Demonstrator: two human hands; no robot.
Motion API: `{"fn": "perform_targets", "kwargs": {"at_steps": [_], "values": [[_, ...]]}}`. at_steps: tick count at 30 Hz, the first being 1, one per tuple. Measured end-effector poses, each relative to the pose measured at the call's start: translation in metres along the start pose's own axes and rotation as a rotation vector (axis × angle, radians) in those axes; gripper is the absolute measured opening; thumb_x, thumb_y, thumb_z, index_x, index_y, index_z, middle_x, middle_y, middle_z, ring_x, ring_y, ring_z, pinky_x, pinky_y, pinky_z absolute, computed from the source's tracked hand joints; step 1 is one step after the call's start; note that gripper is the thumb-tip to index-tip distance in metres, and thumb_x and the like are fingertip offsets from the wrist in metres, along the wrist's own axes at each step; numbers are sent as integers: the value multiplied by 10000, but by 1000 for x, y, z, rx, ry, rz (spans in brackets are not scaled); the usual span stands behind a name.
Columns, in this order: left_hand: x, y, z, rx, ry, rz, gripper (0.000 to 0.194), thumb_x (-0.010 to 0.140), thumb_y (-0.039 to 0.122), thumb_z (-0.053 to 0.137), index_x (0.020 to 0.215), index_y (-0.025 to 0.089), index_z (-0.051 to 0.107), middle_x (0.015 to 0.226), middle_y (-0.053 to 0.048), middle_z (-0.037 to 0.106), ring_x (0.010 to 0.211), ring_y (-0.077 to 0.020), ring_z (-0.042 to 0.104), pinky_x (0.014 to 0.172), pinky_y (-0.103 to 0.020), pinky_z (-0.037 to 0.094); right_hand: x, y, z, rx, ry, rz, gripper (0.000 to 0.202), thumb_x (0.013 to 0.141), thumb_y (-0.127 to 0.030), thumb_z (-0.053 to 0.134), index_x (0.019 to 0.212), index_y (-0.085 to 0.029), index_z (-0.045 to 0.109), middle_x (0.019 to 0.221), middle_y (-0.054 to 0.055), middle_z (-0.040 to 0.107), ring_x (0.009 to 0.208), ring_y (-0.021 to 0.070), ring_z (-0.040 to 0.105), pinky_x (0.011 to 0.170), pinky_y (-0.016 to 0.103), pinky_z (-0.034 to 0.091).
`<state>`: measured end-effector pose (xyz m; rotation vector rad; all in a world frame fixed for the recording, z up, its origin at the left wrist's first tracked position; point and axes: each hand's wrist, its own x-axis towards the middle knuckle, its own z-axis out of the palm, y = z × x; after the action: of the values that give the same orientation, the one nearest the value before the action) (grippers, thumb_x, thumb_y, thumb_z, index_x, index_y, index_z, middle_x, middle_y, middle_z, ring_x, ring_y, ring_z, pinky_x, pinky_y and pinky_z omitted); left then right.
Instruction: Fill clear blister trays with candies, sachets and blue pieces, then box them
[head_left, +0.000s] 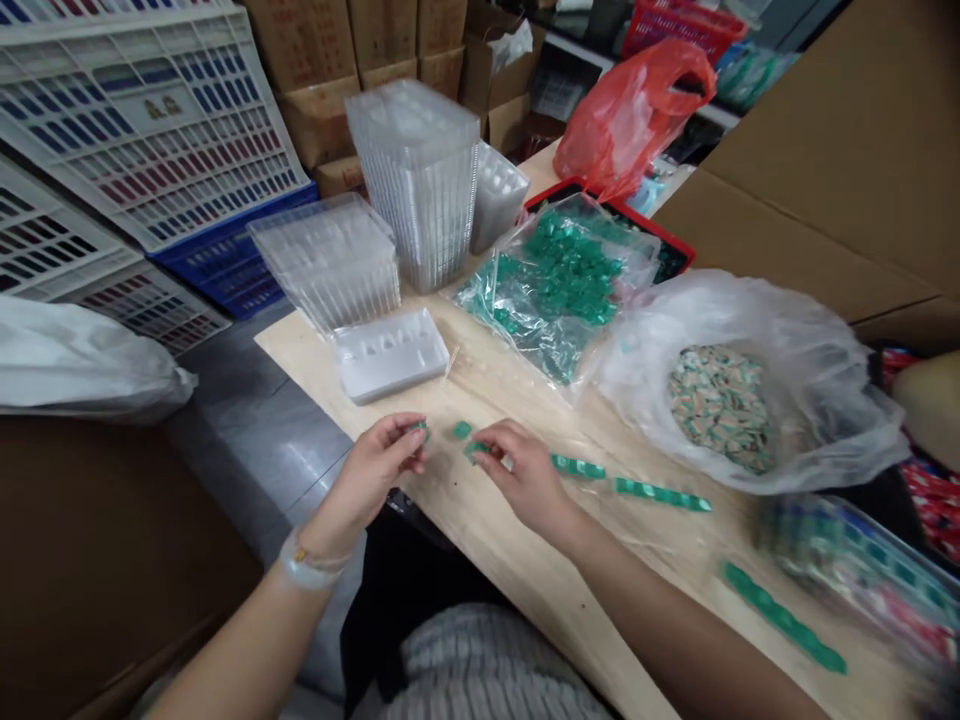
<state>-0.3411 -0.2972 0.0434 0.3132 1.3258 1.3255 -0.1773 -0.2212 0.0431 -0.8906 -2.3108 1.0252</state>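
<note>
My left hand (392,447), with a bracelet at the wrist, is pinched on a small green piece (423,430) above the table's near edge. Fingers of my right hand (517,462) close over another small green piece (475,450) at the tabletop. Between the hands a loose green square (463,429) lies on the wood. Right of my right hand run short rows of green pieces (577,466), (662,493). A longer green strip (784,615) lies farther right. What the small pieces are exactly is too small to tell.
Behind the hands are a white tray (391,358) and stacked clear trays (424,190). A clear bag of green pieces (574,265) and a white bag of small flat bits (720,405) lie on the table (480,370). Crates (150,120) stand left; a person sits at right.
</note>
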Motion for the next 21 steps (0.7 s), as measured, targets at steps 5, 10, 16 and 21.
{"fn": "perform_targets", "kwargs": {"at_steps": [5, 10, 16, 21], "values": [[-5, -38, -11, -87, 84, -8, 332, 633, 362, 669, 844, 113, 611, 691, 2, 554, 547, -67, 494, 505, -199, 417, -3, 12, 36, -394, -61, -121, 177, 830, -266, 473, 866, -161, 610, 835, 87, 593, 807, 196, 521, 716, 338, 403], [-2, -48, -9, -122, 56, 41, 299, 653, 361, 654, 837, 137, 582, 700, 26, 542, 553, -67, 504, 541, -212, 430, 3, 27, 48, -657, -105, -195, 198, 837, -304, 462, 881, -203, 627, 847, 67, 594, 814, 197, 479, 714, 343, 334], [0, -46, -9, -174, 25, 31, 282, 657, 369, 649, 791, 129, 582, 714, 8, 566, 558, -68, 506, 537, -200, 429, -2, 8, 35, -623, -43, -158, 307, 819, -312, 480, 1097, -200, 551, 903, 85, 567, 855, 212, 470, 747, 370, 339], [-4, -35, -5, -242, -68, -80, 277, 622, 344, 688, 764, 118, 612, 654, -1, 591, 555, -71, 527, 593, -211, 449, -3, -13, 28, -203, -57, -153, 227, 833, -246, 442, 1011, -190, 572, 887, 81, 551, 838, 173, 520, 721, 319, 437]]}}
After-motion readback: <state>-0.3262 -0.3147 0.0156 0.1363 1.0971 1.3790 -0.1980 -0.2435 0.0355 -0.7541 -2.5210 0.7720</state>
